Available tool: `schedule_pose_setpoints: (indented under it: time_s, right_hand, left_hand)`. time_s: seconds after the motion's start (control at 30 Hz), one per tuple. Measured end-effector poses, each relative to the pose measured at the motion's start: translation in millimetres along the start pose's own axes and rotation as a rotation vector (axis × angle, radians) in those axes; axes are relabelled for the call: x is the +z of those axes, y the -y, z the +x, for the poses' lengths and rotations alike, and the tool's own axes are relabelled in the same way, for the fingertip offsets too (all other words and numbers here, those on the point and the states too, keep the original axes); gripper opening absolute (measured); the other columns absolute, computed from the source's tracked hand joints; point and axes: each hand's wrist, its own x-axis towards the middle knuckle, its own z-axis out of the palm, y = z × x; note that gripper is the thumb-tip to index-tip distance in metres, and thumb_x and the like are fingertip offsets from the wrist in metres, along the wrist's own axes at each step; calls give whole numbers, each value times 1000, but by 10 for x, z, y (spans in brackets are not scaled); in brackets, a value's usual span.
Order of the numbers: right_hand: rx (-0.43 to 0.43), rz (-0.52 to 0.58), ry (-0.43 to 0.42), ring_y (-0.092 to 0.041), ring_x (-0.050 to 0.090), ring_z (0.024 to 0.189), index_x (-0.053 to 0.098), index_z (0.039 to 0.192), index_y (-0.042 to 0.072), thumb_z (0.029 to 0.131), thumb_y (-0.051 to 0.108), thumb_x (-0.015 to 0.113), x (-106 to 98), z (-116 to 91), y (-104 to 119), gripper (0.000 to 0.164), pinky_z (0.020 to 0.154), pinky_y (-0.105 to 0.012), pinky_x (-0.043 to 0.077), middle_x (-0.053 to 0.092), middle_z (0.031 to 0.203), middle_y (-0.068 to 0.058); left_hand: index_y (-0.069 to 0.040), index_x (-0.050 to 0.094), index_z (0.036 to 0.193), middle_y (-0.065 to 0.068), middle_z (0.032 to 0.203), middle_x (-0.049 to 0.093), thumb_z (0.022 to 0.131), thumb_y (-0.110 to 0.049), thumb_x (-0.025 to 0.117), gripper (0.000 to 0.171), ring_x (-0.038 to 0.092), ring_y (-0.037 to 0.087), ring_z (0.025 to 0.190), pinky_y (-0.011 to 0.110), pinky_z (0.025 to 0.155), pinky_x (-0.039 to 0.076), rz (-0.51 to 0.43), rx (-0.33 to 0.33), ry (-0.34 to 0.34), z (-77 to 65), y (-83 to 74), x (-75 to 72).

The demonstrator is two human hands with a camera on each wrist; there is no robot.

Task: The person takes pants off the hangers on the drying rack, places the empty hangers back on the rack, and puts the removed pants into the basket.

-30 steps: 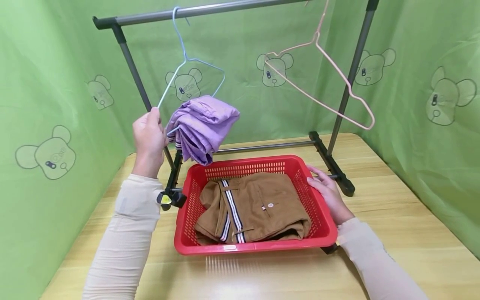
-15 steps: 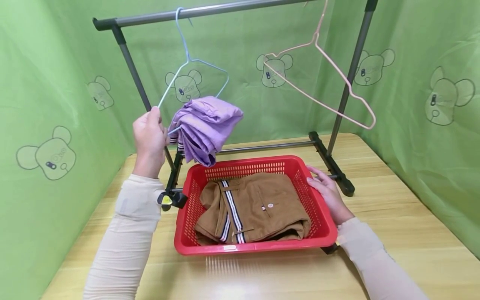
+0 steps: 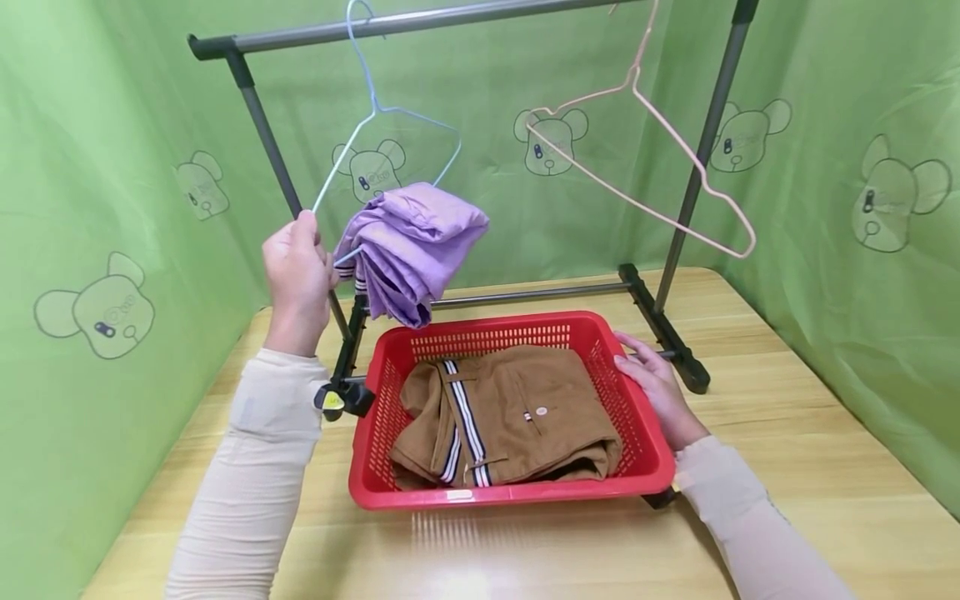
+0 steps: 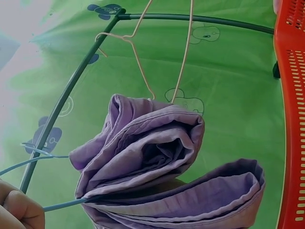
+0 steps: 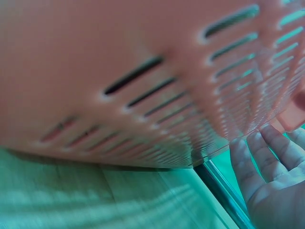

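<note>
blue hanger point(image 3: 342, 164) and purple garment point(image 3: 420, 237) lifted a little higher

the hook's crown sits clear above the rail point(image 3: 480, 15) now; a second ago it lay on it. nearest, the red basket point(image 3: 555, 492) and the brown trousers point(image 3: 510, 425) folded inside it have not shifted. the right hand point(image 3: 656, 383) lies at the basket's side, fingers nearly straight against the outside. farther up, the left hand point(image 3: 296, 275) grips one corner of the blue hanger, and the purple garment lies folded over its lower bar. beyond, the pink hanger point(image 3: 675, 136) hangs bare. so the work looks partly done: one garment is on a hanger, its hook apparently not settled; the trousers remain unhung.
</note>
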Motion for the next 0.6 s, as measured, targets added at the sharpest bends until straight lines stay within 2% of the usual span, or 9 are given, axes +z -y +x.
schedule_pose_setpoints:
  time_s: [0.23, 0.6]
  right_hand:
    - [48, -1, 26, -16, 65, 103, 28, 150, 5, 102, 21, 52, -21, -13, 20, 56, 81, -30, 56, 64, 119, -3]
    - [80, 11, 16, -14, 66, 100, 30, 148, 5, 101, 19, 54, -23, 11, 35, 55, 80, -30, 56, 65, 117, 0]
  left_hand:
    - [-12, 42, 63, -5, 46, 32, 102, -16, 45, 40, 26, 9, 39, 21, 37, 24, 0, 4, 0, -21, -32, 0]
    - [-12, 42, 62, -5, 47, 33, 103, -14, 43, 41, 27, 8, 37, 20, 35, 23, -17, 44, -7, -35, -57, 6]
